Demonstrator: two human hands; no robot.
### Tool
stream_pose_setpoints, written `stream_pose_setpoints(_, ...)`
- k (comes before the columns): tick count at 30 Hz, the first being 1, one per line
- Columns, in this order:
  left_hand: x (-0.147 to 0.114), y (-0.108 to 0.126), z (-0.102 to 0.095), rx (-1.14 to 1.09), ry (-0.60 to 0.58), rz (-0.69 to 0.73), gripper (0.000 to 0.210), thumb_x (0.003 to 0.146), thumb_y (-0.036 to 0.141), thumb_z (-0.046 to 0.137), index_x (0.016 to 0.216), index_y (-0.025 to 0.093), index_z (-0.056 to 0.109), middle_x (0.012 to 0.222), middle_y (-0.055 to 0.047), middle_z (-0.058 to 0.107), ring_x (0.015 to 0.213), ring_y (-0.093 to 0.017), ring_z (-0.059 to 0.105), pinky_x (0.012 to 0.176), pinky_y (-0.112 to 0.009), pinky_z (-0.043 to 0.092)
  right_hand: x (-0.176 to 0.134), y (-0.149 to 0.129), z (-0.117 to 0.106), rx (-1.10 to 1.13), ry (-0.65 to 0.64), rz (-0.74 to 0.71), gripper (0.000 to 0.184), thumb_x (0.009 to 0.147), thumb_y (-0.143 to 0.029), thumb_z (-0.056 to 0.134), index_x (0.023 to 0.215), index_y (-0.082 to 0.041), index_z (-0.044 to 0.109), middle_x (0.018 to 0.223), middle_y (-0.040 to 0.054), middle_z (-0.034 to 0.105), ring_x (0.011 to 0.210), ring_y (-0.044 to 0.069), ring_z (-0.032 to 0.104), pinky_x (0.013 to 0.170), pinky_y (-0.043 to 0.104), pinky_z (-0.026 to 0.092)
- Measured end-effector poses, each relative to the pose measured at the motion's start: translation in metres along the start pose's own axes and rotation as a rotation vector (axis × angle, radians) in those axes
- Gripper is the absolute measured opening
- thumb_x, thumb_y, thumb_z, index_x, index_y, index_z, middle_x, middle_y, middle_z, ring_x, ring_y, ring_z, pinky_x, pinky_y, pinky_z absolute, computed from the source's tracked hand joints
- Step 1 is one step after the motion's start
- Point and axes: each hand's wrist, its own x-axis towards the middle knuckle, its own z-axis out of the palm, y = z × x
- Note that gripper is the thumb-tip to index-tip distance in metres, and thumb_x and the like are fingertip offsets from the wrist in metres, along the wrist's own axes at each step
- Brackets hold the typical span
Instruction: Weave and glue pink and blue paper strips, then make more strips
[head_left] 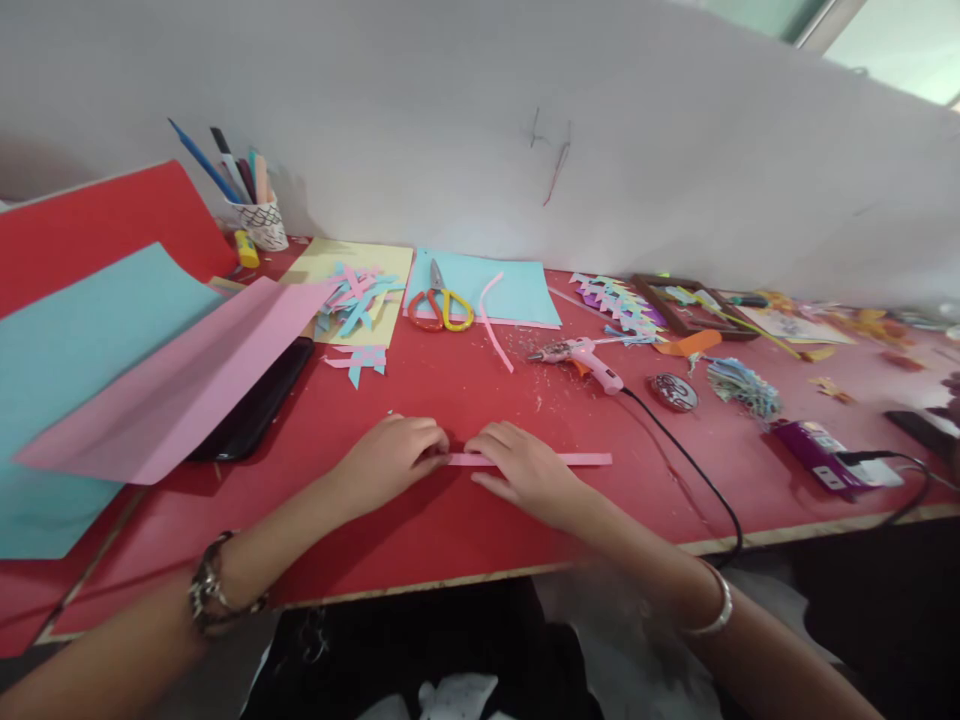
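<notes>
Our pink strip [589, 459] lies nearer the front edge of the desk [450, 540], its left end pinched by our left hand [401, 452]; our right hand [534, 472] spreads over its middle. Toward the back left corner, we see a cup [264, 226] holding pens [204, 161].

On the surface [450, 540], a paper strip [589, 459] lies before the scissors [437, 296], which rest partly on stacked sheets [525, 290]. Behind the strip's right end is the glue gun [594, 367]. The pen cup [260, 224] stands back left; scraps [874, 325] apparently lie right of the frame [669, 313].
</notes>
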Motion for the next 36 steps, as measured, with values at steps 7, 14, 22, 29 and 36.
stream_pose_setpoints(7,-0.009,0.002,-0.017,-0.214,0.085,-0.067,0.035,0.084,0.047,0.037,0.086,0.018,0.058,0.088,-0.004,0.063,0.079,-0.017,0.058,0.07,-0.027,0.043,0.011,-0.001,-0.005,-0.333,0.38,-0.174,0.026,0.083,-0.007,0.039,0.069,-0.016,0.059,0.06,0.0003,0.057,0.059,0.012,0.046,0.072,0.026,0.034)
stream_pose_setpoints(14,-0.009,0.017,-0.028,0.037,-0.022,-0.132,0.032,0.087,0.035,0.036,0.071,0.019,0.059,0.069,-0.003,0.065,0.063,-0.017,0.06,0.054,-0.024,0.035,0.027,-0.009,-0.014,-0.17,0.271,-0.05,0.025,0.076,-0.012,0.037,0.057,-0.017,0.053,0.049,-0.0023,0.05,0.046,0.009,0.036,0.053,0.024,0.025)
stream_pose_setpoints(22,-0.019,0.003,-0.04,-0.561,-0.198,-0.105,0.033,0.085,0.036,0.04,0.063,0.017,0.056,0.053,0.004,0.06,0.05,-0.009,0.056,0.053,-0.019,0.039,0.029,-0.008,-0.021,0.219,0.052,0.132,0.009,0.062,-0.016,0.042,0.053,-0.018,0.046,0.045,-0.0065,0.04,0.043,0.005,0.028,0.045,0.018,0.019)
stream_pose_setpoints(29,-0.033,-0.01,-0.047,-0.594,-0.346,-0.141,0.034,0.086,0.041,0.038,0.073,0.017,0.059,0.039,0.008,0.046,0.039,-0.007,0.043,0.047,-0.017,0.035,0.018,0.005,-0.034,0.411,-0.009,0.151,0.008,0.059,-0.015,0.038,0.052,-0.019,0.037,0.046,-0.0076,0.03,0.043,0.005,0.023,0.045,0.017,0.021)
stream_pose_setpoints(36,-0.045,-0.022,-0.052,-0.653,-0.397,-0.215,0.031,0.083,0.041,0.041,0.071,0.018,0.058,0.035,0.008,0.041,0.034,-0.008,0.038,0.044,-0.018,0.033,0.003,0.023,-0.041,0.441,-0.056,0.232,0.007,0.057,-0.018,0.036,0.051,-0.019,0.034,0.046,-0.0068,0.028,0.043,0.005,0.025,0.045,0.018,0.02)
